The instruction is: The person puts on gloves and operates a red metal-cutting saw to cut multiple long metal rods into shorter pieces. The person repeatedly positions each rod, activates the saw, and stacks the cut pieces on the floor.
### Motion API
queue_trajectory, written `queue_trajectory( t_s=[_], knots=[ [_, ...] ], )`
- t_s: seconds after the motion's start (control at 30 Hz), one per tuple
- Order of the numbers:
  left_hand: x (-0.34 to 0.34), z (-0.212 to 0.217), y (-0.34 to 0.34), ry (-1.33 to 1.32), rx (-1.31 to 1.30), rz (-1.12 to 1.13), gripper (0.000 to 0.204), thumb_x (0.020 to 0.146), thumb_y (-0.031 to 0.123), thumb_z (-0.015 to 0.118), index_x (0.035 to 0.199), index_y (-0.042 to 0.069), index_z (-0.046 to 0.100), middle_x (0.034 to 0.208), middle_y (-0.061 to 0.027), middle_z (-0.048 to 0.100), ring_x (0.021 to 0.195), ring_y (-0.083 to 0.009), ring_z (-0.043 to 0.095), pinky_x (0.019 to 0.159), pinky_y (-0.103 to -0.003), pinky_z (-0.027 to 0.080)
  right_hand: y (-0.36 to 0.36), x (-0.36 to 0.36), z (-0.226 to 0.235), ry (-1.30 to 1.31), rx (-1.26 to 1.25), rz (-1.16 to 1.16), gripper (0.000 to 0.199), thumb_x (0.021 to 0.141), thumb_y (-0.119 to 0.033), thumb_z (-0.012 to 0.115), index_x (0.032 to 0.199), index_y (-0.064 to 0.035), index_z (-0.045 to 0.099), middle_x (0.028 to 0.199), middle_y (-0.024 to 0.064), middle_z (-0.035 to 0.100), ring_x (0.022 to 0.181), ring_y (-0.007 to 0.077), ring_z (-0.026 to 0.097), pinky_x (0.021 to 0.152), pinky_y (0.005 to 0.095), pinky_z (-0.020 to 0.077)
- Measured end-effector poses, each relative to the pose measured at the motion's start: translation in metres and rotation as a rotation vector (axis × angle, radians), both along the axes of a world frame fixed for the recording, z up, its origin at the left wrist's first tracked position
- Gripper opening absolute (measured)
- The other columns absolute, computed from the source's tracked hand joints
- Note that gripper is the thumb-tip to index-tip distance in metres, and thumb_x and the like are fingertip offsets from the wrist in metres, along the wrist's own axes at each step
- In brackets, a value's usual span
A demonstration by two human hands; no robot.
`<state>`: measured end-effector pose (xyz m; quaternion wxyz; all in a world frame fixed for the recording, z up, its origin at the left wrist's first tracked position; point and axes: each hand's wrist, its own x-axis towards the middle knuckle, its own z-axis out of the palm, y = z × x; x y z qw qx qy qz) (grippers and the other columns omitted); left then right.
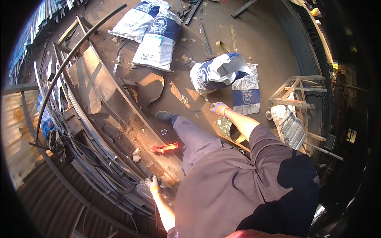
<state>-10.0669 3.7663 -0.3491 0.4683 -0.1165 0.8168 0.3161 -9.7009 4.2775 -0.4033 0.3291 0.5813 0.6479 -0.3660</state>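
Note:
My right hand (219, 109), in a light glove, is stretched out over the ground with nothing visible in it. Just beyond it stands an open white and blue sack (210, 75), beside a flattened sack (246, 93). Below my right forearm is a dark green bucket (227, 127), partly hidden by the arm. At the lower left my left hand (153, 185), also gloved, is closed beside the stacked metal strips; what it grips is too small to make out. A red looped piece (164, 148) lies between that hand and my leg.
Two full white and blue sacks (158, 41) lie farther off. Long metal strips (91, 139) and a curved bar (71, 55) run along the left. On the right, a wooden frame (295, 91) stands beside a crumpled white sack (285, 119). Loose metal bars (204, 37) lie on the ground.

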Motion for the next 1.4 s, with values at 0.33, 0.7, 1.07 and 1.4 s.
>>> queue_trajectory(
  t_s=[0.33,0.7,1.07,1.4],
  knots=[
    [0.058,-0.004,0.128,-0.137,0.353,-0.116,0.026,0.099,0.011,0.067,0.121,-0.002,0.063,0.087,-0.0064,0.064,0.064,-0.019,0.062,0.059,-0.031,0.054,-0.108,0.147,-0.029,0.086,-0.119,0.731,0.047,0.097,-0.024,0.057,0.144,-0.017,0.056,0.14,0.0167,0.062,0.13,0.0356,0.059,0.107,0.0423,0.049],
    [0.014,-0.035,0.324,-0.388,0.168,-0.416,0.029,0.098,0.013,0.069,0.123,-0.002,0.065,0.095,-0.0045,0.069,0.08,-0.0129,0.064,0.07,-0.026,0.053,0.115,0.038,0.011,0.612,0.244,-0.66,0.052,0.092,-0.037,0.069,0.134,-0.0063,0.065,0.13,0.0173,0.069,0.12,0.0305,0.067,0.103,0.038,0.0503],
    [-0.037,-0.125,0.671,0.154,0.091,-0.99,0.04,0.095,0.023,0.067,0.13,0.005,0.065,0.12,-0.0176,0.072,0.109,-0.0333,0.069,0.096,-0.042,0.052,0.447,-0.023,-0.196,0.221,0.137,-0.638,0.07,0.091,-0.046,0.069,0.146,-0.006,0.054,0.136,0.0246,0.063,0.127,0.0376,0.061,0.105,0.0409,0.049],
    [-0.026,-0.192,0.719,0.246,-0.117,-1.444,0.043,0.085,0.027,0.075,0.125,0.014,0.065,0.113,-0.0125,0.072,0.108,-0.034,0.067,0.095,-0.046,0.051,0.436,0.015,-0.325,0.045,-0.024,-0.51,0.072,0.091,-0.042,0.067,0.151,-0.0054,0.048,0.145,0.0242,0.057,0.135,0.0384,0.054,0.112,0.0409,0.0431]
  ],
)
